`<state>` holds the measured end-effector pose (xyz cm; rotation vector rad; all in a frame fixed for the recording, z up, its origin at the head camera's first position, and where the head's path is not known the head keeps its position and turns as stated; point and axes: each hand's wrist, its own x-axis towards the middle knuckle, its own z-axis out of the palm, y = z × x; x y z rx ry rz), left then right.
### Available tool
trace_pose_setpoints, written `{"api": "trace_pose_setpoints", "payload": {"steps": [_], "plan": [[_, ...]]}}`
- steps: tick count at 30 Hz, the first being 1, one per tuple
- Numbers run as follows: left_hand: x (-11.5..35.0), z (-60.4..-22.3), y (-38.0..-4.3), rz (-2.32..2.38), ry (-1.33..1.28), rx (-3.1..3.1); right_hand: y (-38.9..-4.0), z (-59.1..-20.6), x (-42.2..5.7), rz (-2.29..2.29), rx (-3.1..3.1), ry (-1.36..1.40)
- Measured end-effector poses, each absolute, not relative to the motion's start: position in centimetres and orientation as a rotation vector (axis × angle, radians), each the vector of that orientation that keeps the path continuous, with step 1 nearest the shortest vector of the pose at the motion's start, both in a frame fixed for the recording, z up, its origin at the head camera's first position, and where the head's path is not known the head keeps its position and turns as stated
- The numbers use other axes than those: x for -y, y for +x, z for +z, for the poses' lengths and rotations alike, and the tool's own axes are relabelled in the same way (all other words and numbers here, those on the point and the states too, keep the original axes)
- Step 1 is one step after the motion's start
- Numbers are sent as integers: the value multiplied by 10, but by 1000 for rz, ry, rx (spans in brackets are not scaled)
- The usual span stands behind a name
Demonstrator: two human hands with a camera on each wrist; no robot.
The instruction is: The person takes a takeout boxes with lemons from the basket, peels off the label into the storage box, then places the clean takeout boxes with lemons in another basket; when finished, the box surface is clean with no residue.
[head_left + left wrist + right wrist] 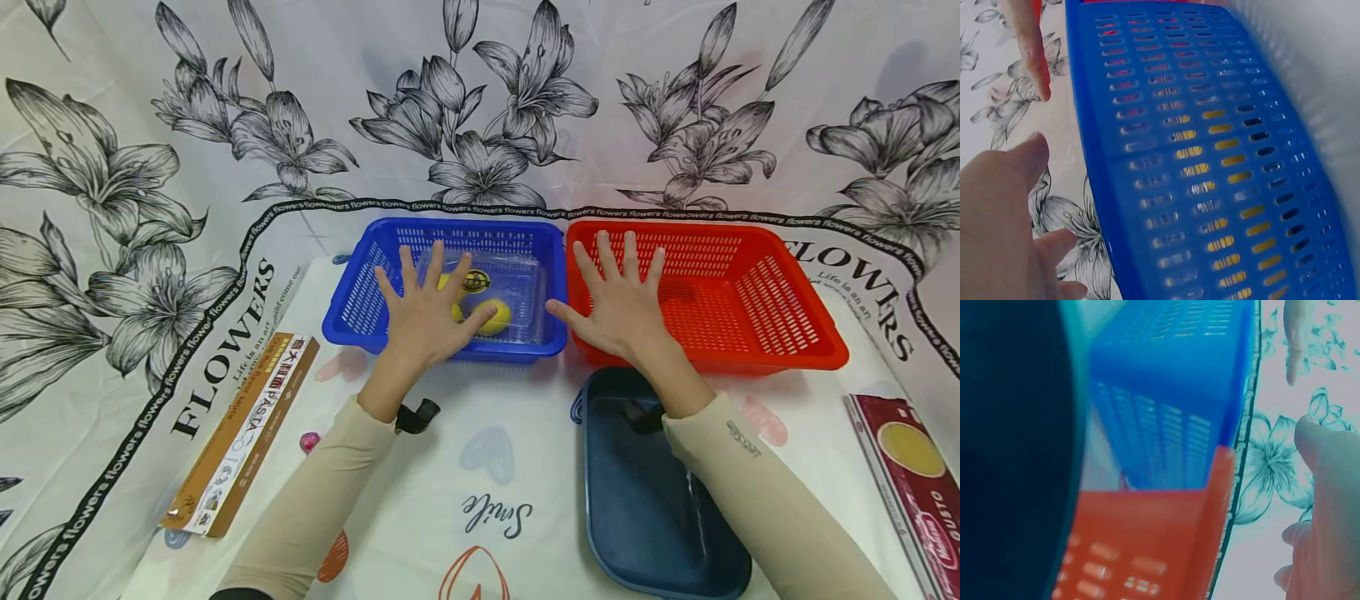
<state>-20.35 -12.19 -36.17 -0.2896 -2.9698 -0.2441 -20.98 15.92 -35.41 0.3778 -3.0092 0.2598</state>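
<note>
My left hand (426, 321) is spread with straight fingers above the blue basket (360, 250), holding nothing. Inside that basket lie a clear plastic container (528, 287) and several yellow balls (492, 317), partly hidden behind the hand. Fingers spread and straight, my right hand (622, 304) hovers over the left part of the red basket (765, 292), also holding nothing. Both thumbs point toward each other. In the left wrist view, yellow shows through the slots of the blue basket (1166, 150), with the left hand (1004, 219) beside its rim.
A dark blue tub (652, 500) stands below the right forearm, in front of the red basket. A long pasta box (243, 433) lies at left. A dark red box (907, 492) lies at the right edge. A small pink item (309, 442) sits near the left sleeve.
</note>
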Motion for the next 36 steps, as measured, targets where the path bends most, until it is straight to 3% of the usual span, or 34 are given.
{"api": "trace_pose_setpoints", "payload": {"steps": [14, 26, 36], "plan": [[180, -359, -200, -725, -97, 2751, -231, -342, -119, 646, 3105, 560], [239, -383, -181, -839, 155, 2649, -241, -345, -103, 463, 3148, 552], [261, -404, -170, -1046, 285, 2628, -248, -343, -94, 433, 3169, 575]]}}
